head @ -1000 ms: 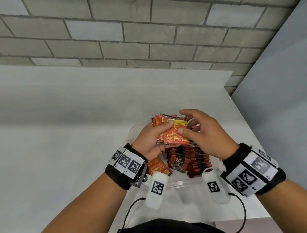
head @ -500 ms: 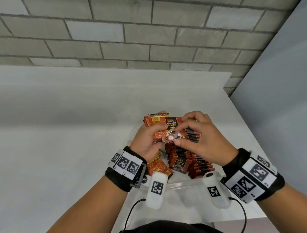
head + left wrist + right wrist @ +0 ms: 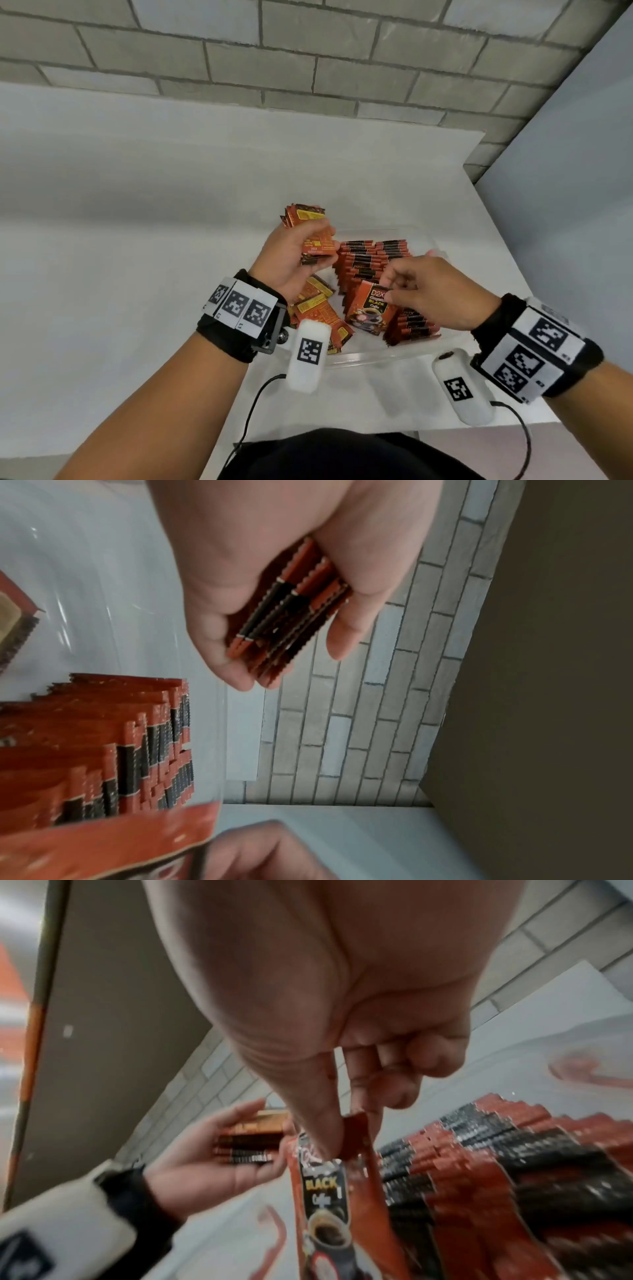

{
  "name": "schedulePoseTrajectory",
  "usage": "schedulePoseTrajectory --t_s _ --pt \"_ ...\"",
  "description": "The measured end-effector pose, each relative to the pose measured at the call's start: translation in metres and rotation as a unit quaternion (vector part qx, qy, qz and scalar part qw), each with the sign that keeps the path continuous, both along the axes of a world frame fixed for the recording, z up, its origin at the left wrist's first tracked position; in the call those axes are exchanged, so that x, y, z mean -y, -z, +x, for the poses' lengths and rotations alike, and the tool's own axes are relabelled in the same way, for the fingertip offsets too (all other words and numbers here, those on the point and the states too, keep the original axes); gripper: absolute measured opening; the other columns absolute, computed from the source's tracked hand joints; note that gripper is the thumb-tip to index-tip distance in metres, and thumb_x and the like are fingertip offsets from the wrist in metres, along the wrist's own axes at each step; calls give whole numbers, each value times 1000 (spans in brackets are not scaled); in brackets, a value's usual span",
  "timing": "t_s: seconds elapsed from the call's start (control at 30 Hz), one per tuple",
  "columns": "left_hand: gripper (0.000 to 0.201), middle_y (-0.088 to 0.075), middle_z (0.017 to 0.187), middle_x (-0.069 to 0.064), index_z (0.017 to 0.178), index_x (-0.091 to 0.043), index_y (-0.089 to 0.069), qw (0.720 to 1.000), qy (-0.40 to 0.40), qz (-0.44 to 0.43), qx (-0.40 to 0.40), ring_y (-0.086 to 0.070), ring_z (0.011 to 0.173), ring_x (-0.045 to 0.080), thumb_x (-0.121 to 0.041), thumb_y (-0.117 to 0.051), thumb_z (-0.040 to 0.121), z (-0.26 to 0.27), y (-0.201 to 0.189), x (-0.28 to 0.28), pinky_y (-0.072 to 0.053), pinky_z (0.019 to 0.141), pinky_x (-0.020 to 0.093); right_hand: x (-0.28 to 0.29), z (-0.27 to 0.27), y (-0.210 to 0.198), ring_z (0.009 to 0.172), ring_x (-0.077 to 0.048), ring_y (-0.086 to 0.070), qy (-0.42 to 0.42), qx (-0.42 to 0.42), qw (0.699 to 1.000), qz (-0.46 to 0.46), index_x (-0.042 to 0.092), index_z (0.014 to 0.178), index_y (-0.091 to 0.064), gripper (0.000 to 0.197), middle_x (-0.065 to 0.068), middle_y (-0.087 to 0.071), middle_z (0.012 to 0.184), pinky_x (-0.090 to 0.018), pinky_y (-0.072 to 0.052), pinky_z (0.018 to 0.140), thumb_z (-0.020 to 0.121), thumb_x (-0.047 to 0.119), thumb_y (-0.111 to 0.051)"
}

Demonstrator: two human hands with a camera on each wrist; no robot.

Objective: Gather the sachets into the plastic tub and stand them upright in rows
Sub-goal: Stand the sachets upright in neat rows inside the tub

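- While the left hand (image 3: 291, 255) grips a small stack of sachets (image 3: 313, 236) raised above the tub's left side, loose sachets (image 3: 320, 308) lie flat on the tub floor below it.
- Standing rows (image 3: 373, 260) fill the middle and right of the clear plastic tub (image 3: 346, 356).
- Right hand (image 3: 435, 294) pinches one sachet (image 3: 371, 306) by its top edge, thumb and forefinger, at the near end of the rows.
- Judgement: lower it vertical, face matching its neighbours, pressed against the row so it cannot flop.
- Surface: white table (image 3: 137, 240); grey brick wall (image 3: 274, 51) behind, plain grey panel (image 3: 582, 171) at right.
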State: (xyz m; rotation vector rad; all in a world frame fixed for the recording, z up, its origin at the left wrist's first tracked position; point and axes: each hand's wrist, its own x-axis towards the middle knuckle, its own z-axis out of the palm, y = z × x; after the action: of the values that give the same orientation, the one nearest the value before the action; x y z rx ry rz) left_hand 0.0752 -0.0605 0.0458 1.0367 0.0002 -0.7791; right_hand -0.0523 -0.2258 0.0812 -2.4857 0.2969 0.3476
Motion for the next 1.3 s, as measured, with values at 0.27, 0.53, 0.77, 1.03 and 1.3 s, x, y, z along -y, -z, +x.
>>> schedulePoseTrajectory --t_s 0.27,0.53,0.77,1.03,1.3 --pt "6 -68 84 7 91 -10 -63 1000 8 -9 0 -66 72 19 -14 -59 90 -1 -1 -2 -54 76 37 -15 4 19 72 -9 -54 -80 -70 979 -176 23 77 -56 13 16 -51 71 -19 -40 62 84 14 -61" --pt "6 -69 83 7 92 -10 -62 1000 19 -7 -6 -67 71 19 -15 -58 91 1 -2 -2 -54 74 36 -21 11 27 78 -21 -60 -104 -109 954 -257 15 81 -58 7 -1 -64 84 -25 -38 54 85 11 -54" --pt "6 -69 84 7 92 -10 -63 1000 21 -5 -11 -67 72 20 -15 -58 91 2 -2 -1 -54 74 37 -25 12 27 81 -22 -60 -109 -108 952 -265 16 85 -56 6 -2 -63 88 -30 -46 63 89 14 -52" --pt "6 -69 81 6 90 -11 -63 1000 21 -8 -15 -66 71 19 -15 -58 91 3 -2 -1 -54 75 37 -25 13 30 77 -16 -50 -145 -78 940 -298 19 82 -50 11 3 -50 91 -27 -40 61 91 13 -53" --pt "7 -66 83 11 91 -9 -60 999 15 -30 -37 -68 68 23 -16 -58 91 2 -4 -1 -56 75 39 -19 11 32 79 -19 -53 -131 -74 946 -287 18 85 -46 13 1 -56 91 -27 -35 56 88 20 -59"
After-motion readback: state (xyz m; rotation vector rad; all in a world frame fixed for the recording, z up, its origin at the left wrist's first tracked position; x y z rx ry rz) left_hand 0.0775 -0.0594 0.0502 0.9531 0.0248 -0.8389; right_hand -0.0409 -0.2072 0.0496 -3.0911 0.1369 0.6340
